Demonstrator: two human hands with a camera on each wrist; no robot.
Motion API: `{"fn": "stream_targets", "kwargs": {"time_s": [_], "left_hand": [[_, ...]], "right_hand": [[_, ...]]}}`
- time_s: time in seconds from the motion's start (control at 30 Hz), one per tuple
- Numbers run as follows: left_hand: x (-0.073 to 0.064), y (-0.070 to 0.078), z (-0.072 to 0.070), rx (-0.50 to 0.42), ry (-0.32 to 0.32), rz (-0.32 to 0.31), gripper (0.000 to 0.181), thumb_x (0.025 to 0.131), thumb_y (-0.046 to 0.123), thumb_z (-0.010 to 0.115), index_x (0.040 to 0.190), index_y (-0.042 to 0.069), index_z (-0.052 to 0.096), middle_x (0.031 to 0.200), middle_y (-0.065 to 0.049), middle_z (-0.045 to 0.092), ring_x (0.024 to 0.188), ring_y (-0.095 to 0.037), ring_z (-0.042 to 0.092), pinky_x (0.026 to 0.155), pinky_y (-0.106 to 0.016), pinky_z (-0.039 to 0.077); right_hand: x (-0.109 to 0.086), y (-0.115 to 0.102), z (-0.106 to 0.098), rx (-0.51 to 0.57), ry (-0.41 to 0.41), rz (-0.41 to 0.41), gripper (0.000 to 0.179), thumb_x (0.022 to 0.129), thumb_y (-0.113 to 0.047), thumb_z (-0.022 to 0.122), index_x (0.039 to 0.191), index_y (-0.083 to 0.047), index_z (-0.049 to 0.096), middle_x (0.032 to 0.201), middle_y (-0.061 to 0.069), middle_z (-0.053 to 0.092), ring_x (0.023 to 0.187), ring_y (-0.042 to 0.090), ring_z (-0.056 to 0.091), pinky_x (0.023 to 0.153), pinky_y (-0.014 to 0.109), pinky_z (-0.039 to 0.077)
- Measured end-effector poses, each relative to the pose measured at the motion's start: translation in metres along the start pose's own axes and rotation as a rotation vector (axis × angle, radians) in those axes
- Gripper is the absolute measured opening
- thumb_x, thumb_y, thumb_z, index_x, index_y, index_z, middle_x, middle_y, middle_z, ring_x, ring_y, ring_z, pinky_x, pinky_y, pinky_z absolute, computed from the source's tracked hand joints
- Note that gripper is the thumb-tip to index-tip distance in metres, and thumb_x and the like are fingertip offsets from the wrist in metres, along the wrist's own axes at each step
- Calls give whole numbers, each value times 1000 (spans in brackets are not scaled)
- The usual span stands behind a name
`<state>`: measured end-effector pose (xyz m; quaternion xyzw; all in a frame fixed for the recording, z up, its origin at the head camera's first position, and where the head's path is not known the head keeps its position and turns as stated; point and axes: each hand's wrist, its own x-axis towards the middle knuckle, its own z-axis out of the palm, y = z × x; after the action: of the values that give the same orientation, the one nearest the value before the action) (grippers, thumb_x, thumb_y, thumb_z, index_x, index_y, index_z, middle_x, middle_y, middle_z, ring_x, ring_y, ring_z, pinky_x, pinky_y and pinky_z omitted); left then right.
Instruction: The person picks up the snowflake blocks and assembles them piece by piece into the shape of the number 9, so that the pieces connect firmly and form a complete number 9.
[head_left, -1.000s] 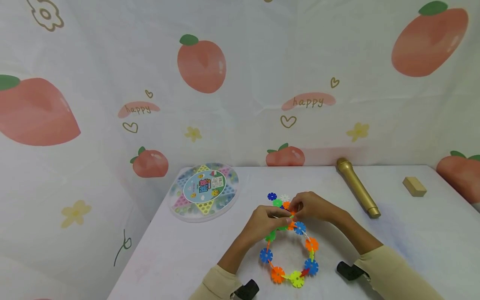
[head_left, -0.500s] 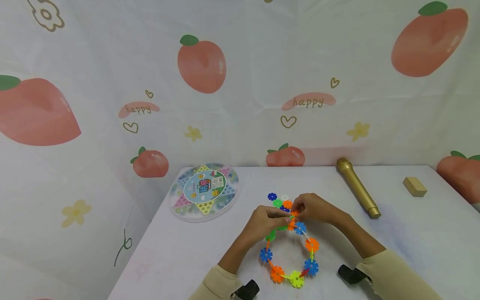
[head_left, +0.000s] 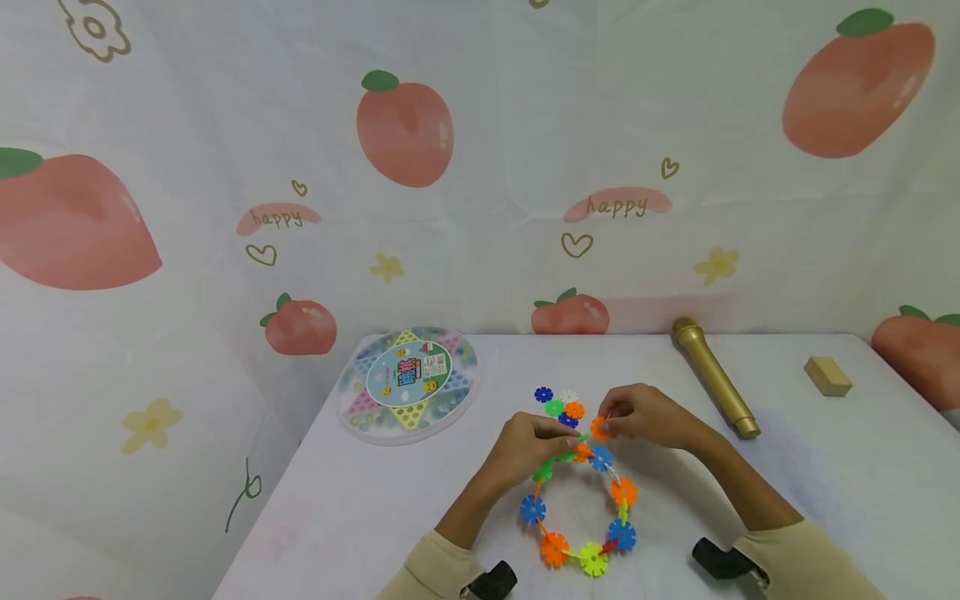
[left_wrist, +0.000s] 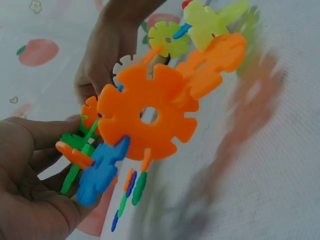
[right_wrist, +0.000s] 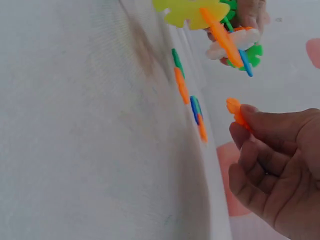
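A ring of linked plastic snowflake discs [head_left: 593, 559] in orange, blue, green and yellow hangs close over the table. My left hand [head_left: 527, 450] pinches its upper left part, where green discs [left_wrist: 75, 145] show between thumb and fingers in the left wrist view. Just right of the ring's top, my right hand [head_left: 651, 415] holds a single orange snowflake disc [right_wrist: 237, 114] between thumb and forefinger. A gap separates this disc from the ring in the right wrist view. My left fingers partly hide the ring's top.
Several loose snowflake discs [head_left: 554, 407] lie behind the hands. A round Chinese checkers box [head_left: 408, 379] is at the back left of the white table [head_left: 360, 517]. To the right are a gold microphone [head_left: 716, 379] and a small wooden block [head_left: 828, 377]. A printed curtain [head_left: 487, 167] hangs behind.
My right hand has moved right, drawing the orange disc away from the ring's top. My left hand stays almost in place on the ring.
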<state>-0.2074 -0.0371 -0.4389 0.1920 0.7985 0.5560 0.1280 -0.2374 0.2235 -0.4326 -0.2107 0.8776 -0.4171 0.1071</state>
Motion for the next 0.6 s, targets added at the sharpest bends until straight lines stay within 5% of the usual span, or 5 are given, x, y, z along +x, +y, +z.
{"fn": "stream_targets", "kwargs": {"time_s": [0.23,0.6], "left_hand": [[1,0,0,9,-6,4,18,99,27,77,108,13,85,100,5,80,90,-6,73,79,-23,60],[1,0,1,-33,-7,-5,19,97,31,79,107,15,85,97,6,80,88,-9,73,80,-26,60]], "right_hand": [[-5,-3,-7,116,-26,-11,17,99,-12,68,111,-2,75,89,5,74,80,32,65,71,33,59],[-10,-12,-6,174,-59,-48,21,99,-8,66,116,0,74,91,9,73,80,31,66,73,35,60]]}}
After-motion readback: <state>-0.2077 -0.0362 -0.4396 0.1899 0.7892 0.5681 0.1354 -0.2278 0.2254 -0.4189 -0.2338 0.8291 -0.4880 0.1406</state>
